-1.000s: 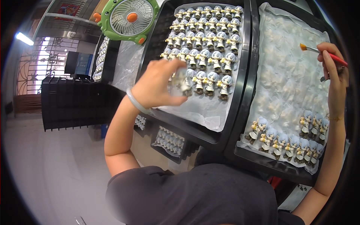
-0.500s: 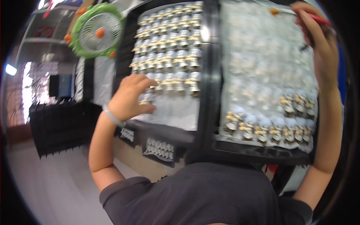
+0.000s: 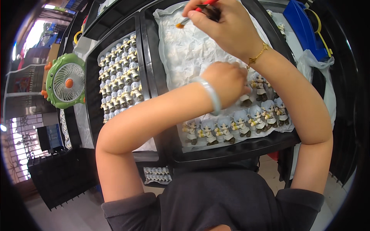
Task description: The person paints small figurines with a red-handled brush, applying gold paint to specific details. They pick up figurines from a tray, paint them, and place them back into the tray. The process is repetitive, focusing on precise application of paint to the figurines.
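My right hand (image 3: 225,25) grips a paintbrush (image 3: 185,22) with a red handle and orange bristles, held over the far part of the right-hand black tray (image 3: 239,143). My left hand (image 3: 227,82) has crossed to the same tray, slightly smeared by motion. Its fingers are curled at the top of a small figurine (image 3: 245,101), partly hidden beneath them. Another pale-haired figurine (image 3: 260,86) in a white outfit stands just right of it. Along the tray's near edge runs a row of similar figurines (image 3: 241,123) on crumpled white sheeting (image 3: 185,50).
The left-hand black tray (image 3: 92,82) carries several rows of figurines, partly covered by my left forearm. A green fan (image 3: 65,81) stands at its left. Beyond the right tray lies a blue bin (image 3: 306,32) beside a clear plastic bag (image 3: 318,67). A black crate (image 3: 61,173) is at lower left.
My left hand has gone from the left tray across to a figurine in the right tray. My right hand still holds the paintbrush. The view has turned toward the right.
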The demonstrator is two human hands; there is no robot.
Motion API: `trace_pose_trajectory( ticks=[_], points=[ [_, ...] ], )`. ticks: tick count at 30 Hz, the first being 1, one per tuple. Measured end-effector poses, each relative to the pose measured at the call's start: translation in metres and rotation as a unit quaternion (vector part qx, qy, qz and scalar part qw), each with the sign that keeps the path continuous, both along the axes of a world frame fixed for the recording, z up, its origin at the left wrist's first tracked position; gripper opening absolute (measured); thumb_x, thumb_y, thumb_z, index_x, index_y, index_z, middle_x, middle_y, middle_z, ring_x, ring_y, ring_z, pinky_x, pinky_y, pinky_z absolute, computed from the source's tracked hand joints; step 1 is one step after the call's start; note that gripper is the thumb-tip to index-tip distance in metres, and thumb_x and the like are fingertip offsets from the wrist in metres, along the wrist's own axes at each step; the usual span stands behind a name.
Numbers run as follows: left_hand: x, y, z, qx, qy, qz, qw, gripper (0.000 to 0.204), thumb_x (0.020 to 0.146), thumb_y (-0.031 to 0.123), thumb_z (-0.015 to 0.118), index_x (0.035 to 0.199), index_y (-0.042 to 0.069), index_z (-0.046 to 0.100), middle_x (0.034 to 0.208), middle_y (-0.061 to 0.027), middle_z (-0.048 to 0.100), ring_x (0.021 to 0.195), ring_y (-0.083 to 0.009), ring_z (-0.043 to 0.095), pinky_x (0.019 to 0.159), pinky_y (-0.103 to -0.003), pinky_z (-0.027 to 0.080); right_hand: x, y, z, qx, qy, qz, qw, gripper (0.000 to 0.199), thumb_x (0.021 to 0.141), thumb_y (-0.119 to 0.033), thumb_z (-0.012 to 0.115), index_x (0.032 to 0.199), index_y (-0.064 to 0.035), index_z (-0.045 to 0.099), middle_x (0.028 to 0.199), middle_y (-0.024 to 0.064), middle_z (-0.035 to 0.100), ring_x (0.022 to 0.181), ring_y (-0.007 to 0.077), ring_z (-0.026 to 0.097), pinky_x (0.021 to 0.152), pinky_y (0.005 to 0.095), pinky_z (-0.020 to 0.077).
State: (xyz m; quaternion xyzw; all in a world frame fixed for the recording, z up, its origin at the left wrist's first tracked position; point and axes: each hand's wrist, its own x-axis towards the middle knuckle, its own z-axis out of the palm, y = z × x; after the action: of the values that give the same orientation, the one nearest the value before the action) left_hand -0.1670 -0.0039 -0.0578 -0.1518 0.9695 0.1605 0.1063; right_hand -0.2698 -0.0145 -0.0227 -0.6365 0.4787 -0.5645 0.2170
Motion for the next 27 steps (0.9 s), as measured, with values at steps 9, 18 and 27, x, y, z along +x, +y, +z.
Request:
trace_pose_trajectory(
  ticks=[9,18,27],
  points=[
    [0.117,-0.009,0.036,0.664,0.27,0.285,0.637,0.053,0.085,0.035,0.046,0.126,0.004,0.031,0.108,-0.022,0.05,0.074,-0.0178,0.055,0.057,-0.024,0.044,0.006,0.001,-0.013,-0.005,0.01,0.027,1.0,0.011,0.082,-0.009,0.052,0.082,-0.0008,0.059,0.061,-0.0051,0.047,0.053,0.001,0.035,0.047,0.0188,0.0263],
    [0.153,0.007,0.035,0.569,0.359,0.17,0.72,0.081,0.06,-0.013,0.057,0.124,0.019,0.019,0.119,-0.0222,0.041,0.107,-0.029,0.049,0.091,-0.04,0.04,0.009,0.003,-0.017,0.072,0.023,0.033,0.997,0.01,0.082,-0.01,0.052,0.083,-0.0026,0.058,0.067,-0.0043,0.047,0.058,0.0013,0.037,0.051,0.0178,0.0277],
    [0.155,0.004,0.039,0.514,0.362,0.161,0.761,0.078,0.06,-0.011,0.059,0.124,0.015,0.023,0.127,-0.0241,0.037,0.098,-0.0251,0.055,0.079,-0.032,0.046,0.009,0.0,-0.017,0.041,0.043,0.042,0.997,0.014,0.084,-0.012,0.05,0.083,-0.0003,0.057,0.076,0.0004,0.054,0.07,0.0056,0.047,0.064,0.0187,0.0364]
  ],
)
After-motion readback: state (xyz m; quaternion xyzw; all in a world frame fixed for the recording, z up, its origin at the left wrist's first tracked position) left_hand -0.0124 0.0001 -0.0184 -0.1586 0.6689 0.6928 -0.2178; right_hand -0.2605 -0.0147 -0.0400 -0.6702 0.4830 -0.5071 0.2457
